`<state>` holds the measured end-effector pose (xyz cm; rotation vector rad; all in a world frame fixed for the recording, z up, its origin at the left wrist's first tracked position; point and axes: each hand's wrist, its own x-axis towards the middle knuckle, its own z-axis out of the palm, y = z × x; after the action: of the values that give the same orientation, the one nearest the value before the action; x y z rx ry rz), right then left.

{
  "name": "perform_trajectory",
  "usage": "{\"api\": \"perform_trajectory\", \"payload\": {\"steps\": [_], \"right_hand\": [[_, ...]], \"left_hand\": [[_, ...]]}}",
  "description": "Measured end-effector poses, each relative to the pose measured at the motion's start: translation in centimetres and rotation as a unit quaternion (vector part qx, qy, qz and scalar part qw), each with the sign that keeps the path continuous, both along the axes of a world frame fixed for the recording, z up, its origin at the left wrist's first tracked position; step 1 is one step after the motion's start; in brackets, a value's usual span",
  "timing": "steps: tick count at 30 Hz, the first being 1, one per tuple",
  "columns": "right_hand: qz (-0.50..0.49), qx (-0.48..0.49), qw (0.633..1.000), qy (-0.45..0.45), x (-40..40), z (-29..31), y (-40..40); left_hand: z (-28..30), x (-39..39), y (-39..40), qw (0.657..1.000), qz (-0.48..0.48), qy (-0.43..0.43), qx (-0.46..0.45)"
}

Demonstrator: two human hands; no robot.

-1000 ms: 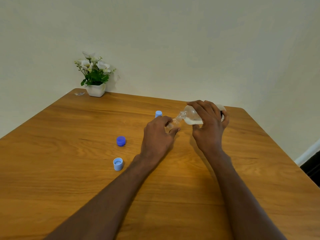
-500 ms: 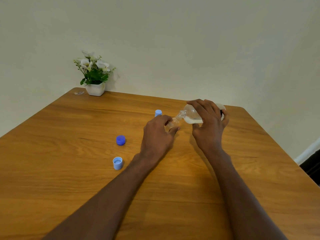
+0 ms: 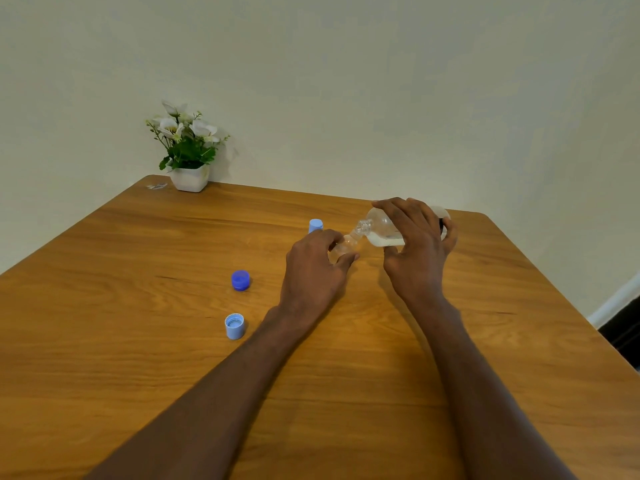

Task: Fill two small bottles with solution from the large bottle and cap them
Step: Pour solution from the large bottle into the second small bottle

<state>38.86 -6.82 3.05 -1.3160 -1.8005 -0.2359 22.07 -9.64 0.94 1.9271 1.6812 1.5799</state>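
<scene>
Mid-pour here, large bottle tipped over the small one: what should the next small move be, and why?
Probably hold the tilt and keep pouring. The right hand has the large bottle tipped with its mouth at the small bottle, which the left hand steadies in its grip. The small bottle's fill level is hidden, and the light blue cap lies loose on the table.

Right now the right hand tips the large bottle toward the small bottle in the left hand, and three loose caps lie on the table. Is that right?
Not quite: the head view shows two loose caps, a dark blue cap and a light blue cap. The rest stands.
</scene>
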Motion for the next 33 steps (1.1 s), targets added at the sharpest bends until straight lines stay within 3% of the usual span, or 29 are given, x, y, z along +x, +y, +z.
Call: {"api": "perform_trajectory", "payload": {"steps": [33], "right_hand": [[-0.003,-0.006,1.000,-0.005,0.10,-0.09,0.19]], "left_hand": [[-0.17,-0.04,0.08,1.000,-0.002,-0.001,0.004]]}}
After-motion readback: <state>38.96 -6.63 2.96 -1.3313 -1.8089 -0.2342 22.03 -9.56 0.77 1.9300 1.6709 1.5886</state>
